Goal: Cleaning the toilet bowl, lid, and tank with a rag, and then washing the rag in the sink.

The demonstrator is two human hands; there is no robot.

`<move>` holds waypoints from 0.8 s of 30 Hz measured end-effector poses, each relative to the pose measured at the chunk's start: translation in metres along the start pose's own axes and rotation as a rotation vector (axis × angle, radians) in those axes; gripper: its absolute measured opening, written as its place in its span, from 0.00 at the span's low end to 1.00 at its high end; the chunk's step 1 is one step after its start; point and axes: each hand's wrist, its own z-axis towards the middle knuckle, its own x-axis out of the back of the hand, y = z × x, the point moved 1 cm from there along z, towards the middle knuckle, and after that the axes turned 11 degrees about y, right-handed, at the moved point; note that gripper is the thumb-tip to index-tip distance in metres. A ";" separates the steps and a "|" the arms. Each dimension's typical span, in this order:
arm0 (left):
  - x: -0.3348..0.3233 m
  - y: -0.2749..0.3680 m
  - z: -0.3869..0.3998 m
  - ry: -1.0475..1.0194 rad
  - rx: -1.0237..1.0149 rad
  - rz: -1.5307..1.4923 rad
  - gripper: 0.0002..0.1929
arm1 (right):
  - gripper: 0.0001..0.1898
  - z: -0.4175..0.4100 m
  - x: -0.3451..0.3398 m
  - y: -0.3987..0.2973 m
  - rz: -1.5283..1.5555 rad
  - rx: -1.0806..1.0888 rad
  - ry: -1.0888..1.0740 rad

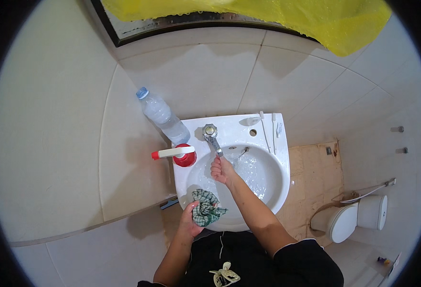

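My left hand [189,221] grips a bunched green-and-white checked cloth [206,208] over the near left rim of a white washbasin [284,179]. My right hand [222,170] is at the outlet end of the chrome faucet [210,131], its fingers curled inward. Nothing shows inside those fingers, though the palm side is partly hidden. Below and to the right of this hand, rippling water [255,172] glitters in the bowl.
A clear plastic bottle [164,116] with a blue cap and a red-and-white spray bottle [184,155] stand at the basin's left. Two thin white-ended sticks [265,132] lie at its back right. A toilet [343,222] is to the right; yellow plastic [346,28] hangs above.
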 end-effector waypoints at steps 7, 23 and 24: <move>-0.009 -0.002 0.002 -0.053 0.002 0.019 0.21 | 0.11 -0.016 0.012 -0.027 -1.575 0.870 0.037; -0.008 -0.001 0.007 -0.038 0.010 0.054 0.21 | 0.24 -0.113 -0.123 -0.109 -1.745 1.291 -0.168; -0.008 -0.002 0.007 -0.038 0.012 0.055 0.21 | 0.26 -0.113 -0.124 -0.108 -1.776 1.217 -0.065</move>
